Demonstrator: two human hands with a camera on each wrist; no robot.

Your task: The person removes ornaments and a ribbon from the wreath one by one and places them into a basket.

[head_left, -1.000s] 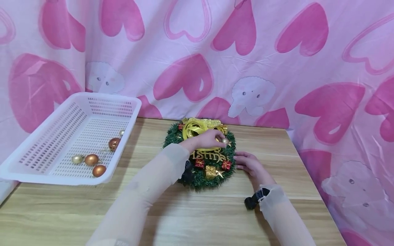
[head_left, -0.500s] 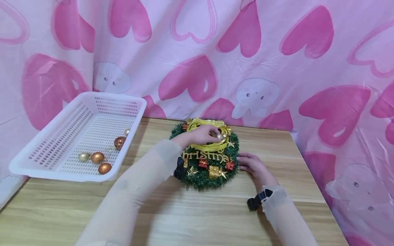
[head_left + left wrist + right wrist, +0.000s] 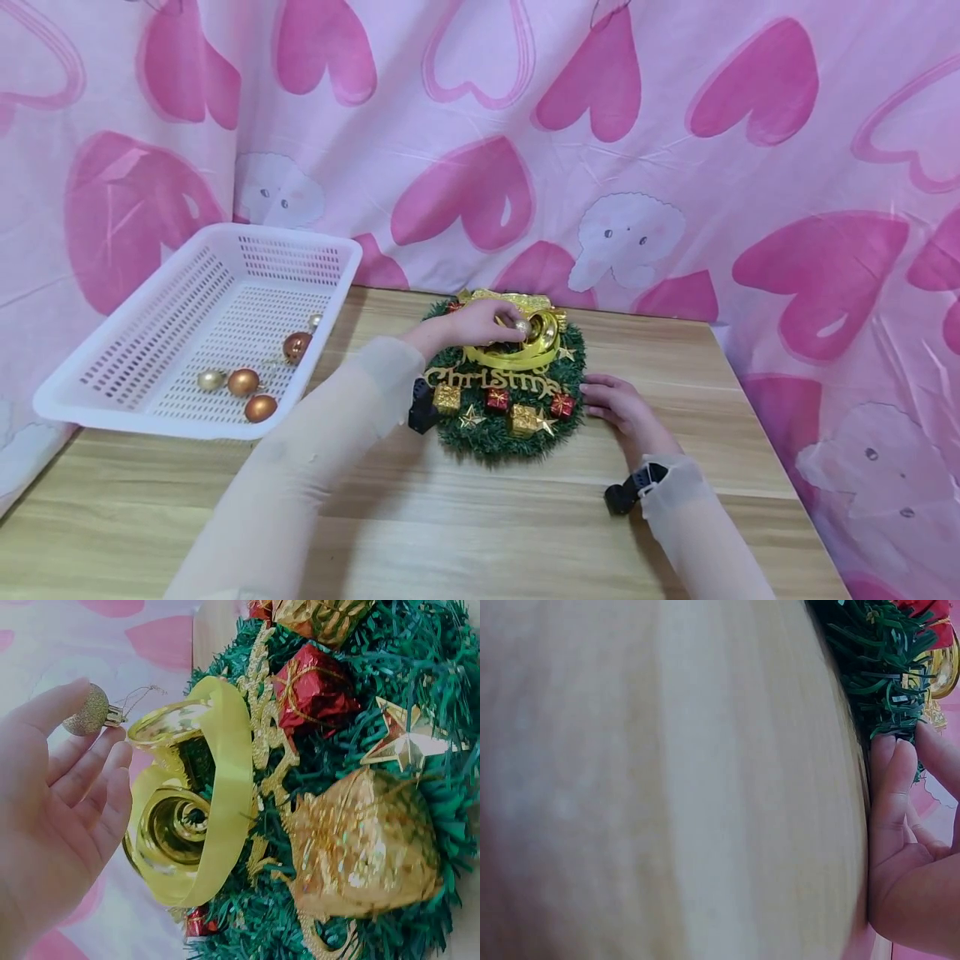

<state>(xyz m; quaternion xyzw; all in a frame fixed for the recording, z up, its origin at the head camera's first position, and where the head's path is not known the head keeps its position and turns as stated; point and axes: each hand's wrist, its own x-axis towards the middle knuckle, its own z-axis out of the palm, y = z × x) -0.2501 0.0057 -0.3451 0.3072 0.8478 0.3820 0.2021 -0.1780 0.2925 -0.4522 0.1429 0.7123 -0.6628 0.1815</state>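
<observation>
A small glittery gold bauble with a hanging loop is pinched between the thumb and fingers of my left hand. That hand is above the upper part of a green Christmas wreath, which lies on the wooden table. Gold bells and a yellow ribbon sit on the wreath under the bauble. Gold "Christmas" lettering, red and gold gift boxes and gold stars decorate its lower half. My right hand holds the wreath's right edge, thumb and fingertips at the greenery.
To the left stands a white perforated basket holding several copper and gold baubles, among them a copper bauble. A pink heart-printed curtain hangs behind the table.
My left hand has moved left with the gold bauble, from the wreath's right side to over the bells. The right hand stays at the wreath's edge. The head view has shifted slightly.
</observation>
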